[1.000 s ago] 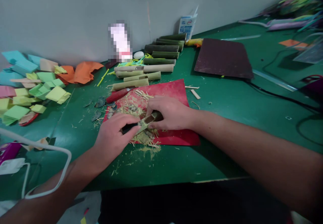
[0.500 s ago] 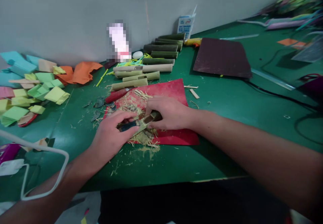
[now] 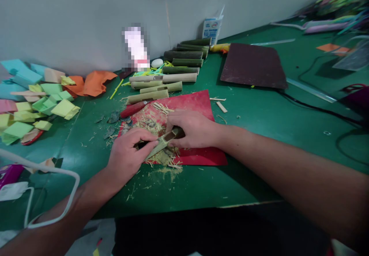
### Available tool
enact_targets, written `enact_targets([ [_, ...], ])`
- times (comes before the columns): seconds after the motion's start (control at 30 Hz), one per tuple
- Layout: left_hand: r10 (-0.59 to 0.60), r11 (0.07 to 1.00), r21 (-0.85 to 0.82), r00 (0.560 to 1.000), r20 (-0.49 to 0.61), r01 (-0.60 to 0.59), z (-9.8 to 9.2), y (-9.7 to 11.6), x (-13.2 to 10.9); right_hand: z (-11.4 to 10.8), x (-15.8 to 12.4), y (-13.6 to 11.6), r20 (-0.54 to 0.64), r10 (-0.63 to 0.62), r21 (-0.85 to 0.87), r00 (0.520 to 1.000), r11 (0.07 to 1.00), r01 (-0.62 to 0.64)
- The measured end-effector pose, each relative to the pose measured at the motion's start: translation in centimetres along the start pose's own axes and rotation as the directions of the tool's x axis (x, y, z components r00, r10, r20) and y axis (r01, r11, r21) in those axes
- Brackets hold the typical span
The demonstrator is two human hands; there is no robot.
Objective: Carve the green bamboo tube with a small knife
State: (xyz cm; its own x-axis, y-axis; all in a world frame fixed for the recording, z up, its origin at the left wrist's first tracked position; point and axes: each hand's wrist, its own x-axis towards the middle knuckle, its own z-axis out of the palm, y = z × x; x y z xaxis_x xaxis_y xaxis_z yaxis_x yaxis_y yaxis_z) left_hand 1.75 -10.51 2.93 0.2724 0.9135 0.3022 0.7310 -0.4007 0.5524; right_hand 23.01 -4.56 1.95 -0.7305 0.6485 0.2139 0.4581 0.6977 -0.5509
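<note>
A short bamboo tube [image 3: 158, 148] with a cut-out slot lies slanted over a red sheet [image 3: 203, 154]. My right hand [image 3: 196, 130] is closed around its upper right end, thumb on the near side and fingers on the far side. At the tube's left part, my left hand [image 3: 129, 148] pinches with thumb and forefinger close together. A dark gap shows under the left forefinger, and what lies in it is hidden. Bamboo shavings and dust [image 3: 165, 158] cover the sheet around both hands. Just beyond them rests a red-handled tool [image 3: 134, 109], its working end not clear.
More bamboo tubes [image 3: 178, 77] lie in a row behind the sheet. Folded coloured papers [image 3: 43, 102] are heaped at the left. A dark board [image 3: 253, 65] lies at the right, a black cable [image 3: 317, 108] running from it. A white cable [image 3: 76, 183] loops over my left forearm.
My left thumb and forefinger have drawn closer together on the tube's left part, and the dark surface between them is now mostly covered. My right hand stays in place.
</note>
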Motion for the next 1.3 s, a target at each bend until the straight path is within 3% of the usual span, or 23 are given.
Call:
enact_targets([
  [0.17, -0.131, 0.991, -0.03, 0.988, 0.08, 0.134, -0.4, 0.0, 0.6, -0.1, 0.0, -0.1, 0.007, 0.006, 0.004, 1.0, 1.0, -0.006],
  [0.37, -0.066, 0.993, -0.087, 0.983, 0.17, 0.082, -0.8, -0.4, 1.2, -0.1, 0.0, -0.1, 0.001, -0.012, 0.019, 1.0, 1.0, 0.012],
  [0.53, -0.074, 0.995, -0.058, 0.992, 0.098, 0.08, -0.7, -0.5, 0.2, -0.1, 0.0, 0.0, 0.008, -0.055, 0.025, 0.998, 0.998, 0.055],
  [0.63, 0.005, 1.0, 0.018, 1.0, 0.029, -0.005, -0.6, -0.1, -0.4, -0.2, -0.1, 0.1, -0.01, -0.072, 0.006, 0.997, 0.997, 0.072],
  [0.8, 0.119, 0.99, 0.066, 0.992, 0.034, -0.121, -0.5, 0.3, -0.4, -0.2, -0.2, -0.1, -0.028, -0.059, -0.049, 0.998, 0.997, 0.058],
  [1.3, 0.071, 0.997, 0.003, 0.995, 0.076, -0.071, -0.6, 0.0, 0.6, 0.4, -0.2, 0.0, -0.056, -0.081, -0.083, 0.995, 0.994, 0.076],
])
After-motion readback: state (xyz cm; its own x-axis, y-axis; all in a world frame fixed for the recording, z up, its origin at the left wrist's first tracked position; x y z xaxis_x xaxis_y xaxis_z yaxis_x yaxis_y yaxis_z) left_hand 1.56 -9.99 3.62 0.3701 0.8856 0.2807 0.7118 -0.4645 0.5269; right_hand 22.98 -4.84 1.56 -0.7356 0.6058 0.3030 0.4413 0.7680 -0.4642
